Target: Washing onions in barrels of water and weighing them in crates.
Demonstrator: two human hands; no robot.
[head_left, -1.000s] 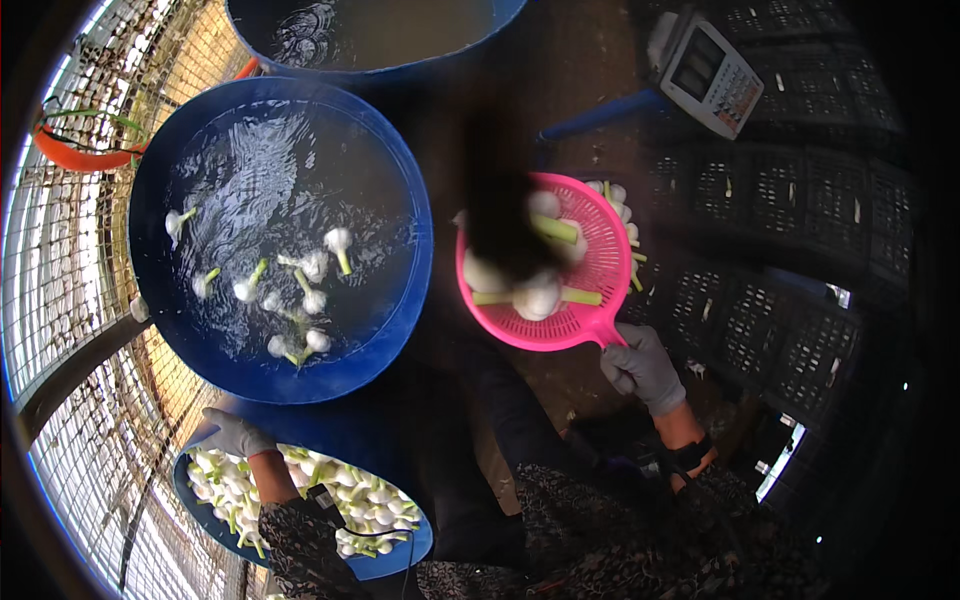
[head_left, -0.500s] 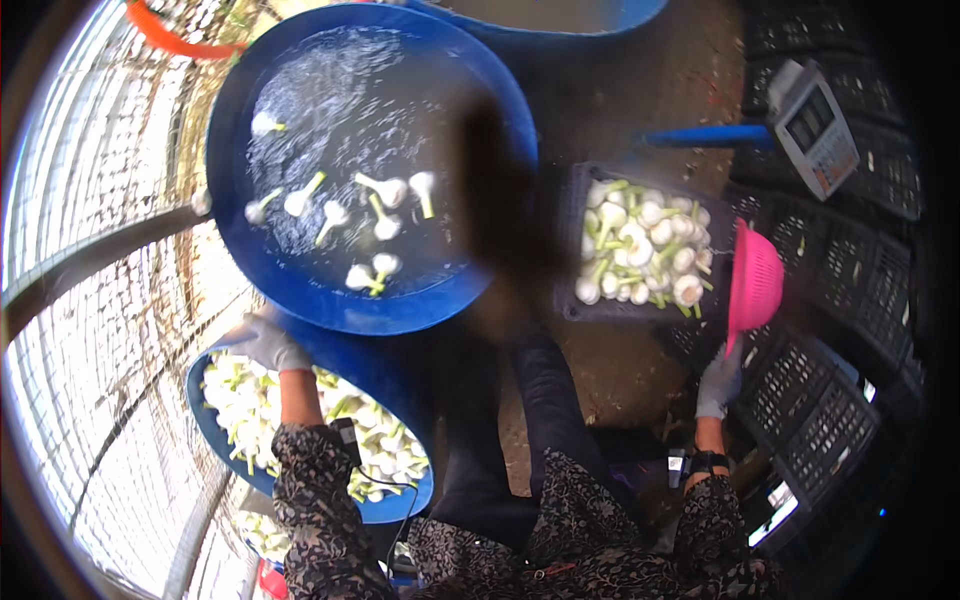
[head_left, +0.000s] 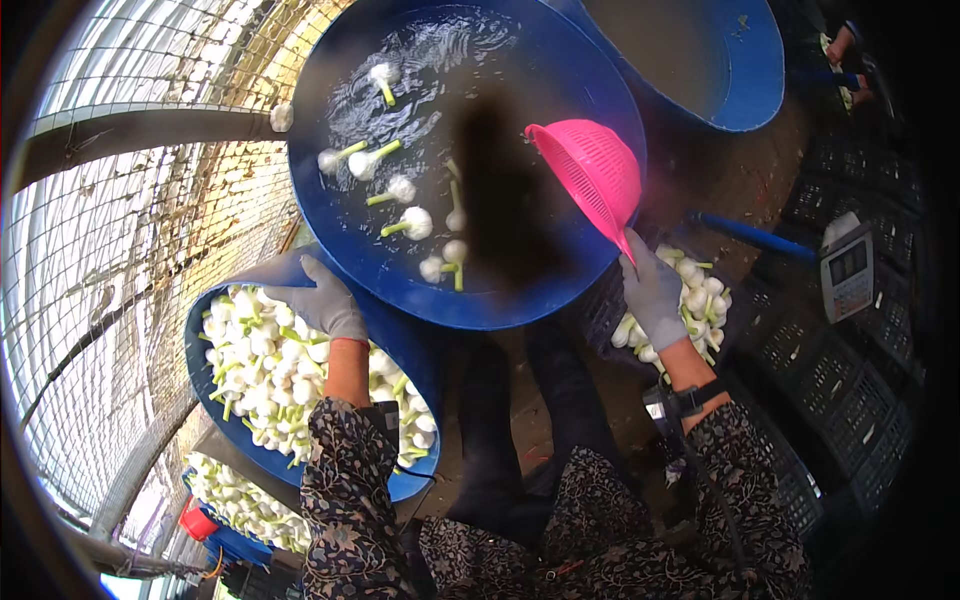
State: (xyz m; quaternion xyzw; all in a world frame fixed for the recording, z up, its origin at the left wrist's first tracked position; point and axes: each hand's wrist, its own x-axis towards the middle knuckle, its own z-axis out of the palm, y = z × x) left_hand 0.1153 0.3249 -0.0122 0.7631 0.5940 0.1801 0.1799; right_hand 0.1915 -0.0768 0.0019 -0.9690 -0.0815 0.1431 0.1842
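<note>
By the grey-gloved right hand (head_left: 653,292), a pink perforated plastic colander (head_left: 600,170) is grasped above the round blue water tub (head_left: 605,85); whether the left hand (head_left: 325,302) is gripping cannot be told. White, green-stemmed garlic bulbs (head_left: 416,222) are left afloat; others are already loaded at right.

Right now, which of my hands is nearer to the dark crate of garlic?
Your right hand. It grips the pink strainer and overlaps the dark crate in view; your left hand is farther off, at the tilted blue tub.
</note>
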